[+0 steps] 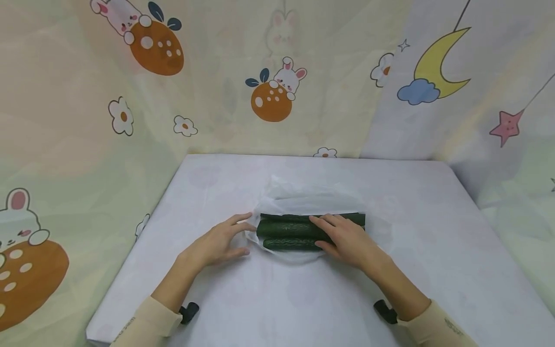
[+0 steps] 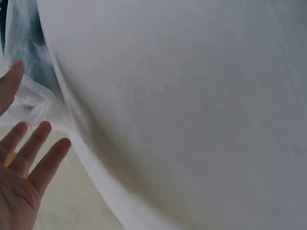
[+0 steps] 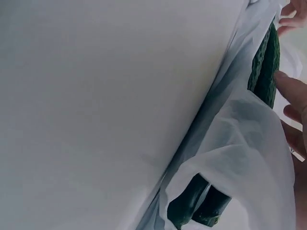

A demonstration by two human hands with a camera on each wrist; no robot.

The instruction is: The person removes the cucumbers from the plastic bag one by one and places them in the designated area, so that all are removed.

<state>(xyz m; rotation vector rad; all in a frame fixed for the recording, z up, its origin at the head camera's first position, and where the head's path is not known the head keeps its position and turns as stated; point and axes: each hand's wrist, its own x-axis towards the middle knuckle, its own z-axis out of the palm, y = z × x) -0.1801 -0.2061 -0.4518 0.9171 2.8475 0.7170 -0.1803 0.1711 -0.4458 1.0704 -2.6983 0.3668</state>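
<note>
Green cucumbers (image 1: pixel 284 229) lie side by side on a thin white plastic bag (image 1: pixel 310 195) in the middle of the table. My right hand (image 1: pixel 347 238) rests over their right half, fingers reaching across the top and thumb against the nearest one. At their left end is my left hand (image 1: pixel 218 241), its fingers spread around the bag's edge; whether they touch it I cannot tell. The right wrist view has the plastic (image 3: pixel 240 139) draped over part of the cucumbers, with two dark ends (image 3: pixel 211 206) showing at its opening.
The table (image 1: pixel 277 299) has a pale cover and stands against a printed cloth backdrop (image 1: pixel 217 86) on the back and sides. A small black device (image 1: pixel 189 313) sits at the left wrist and another black device (image 1: pixel 385 312) at the right wrist.
</note>
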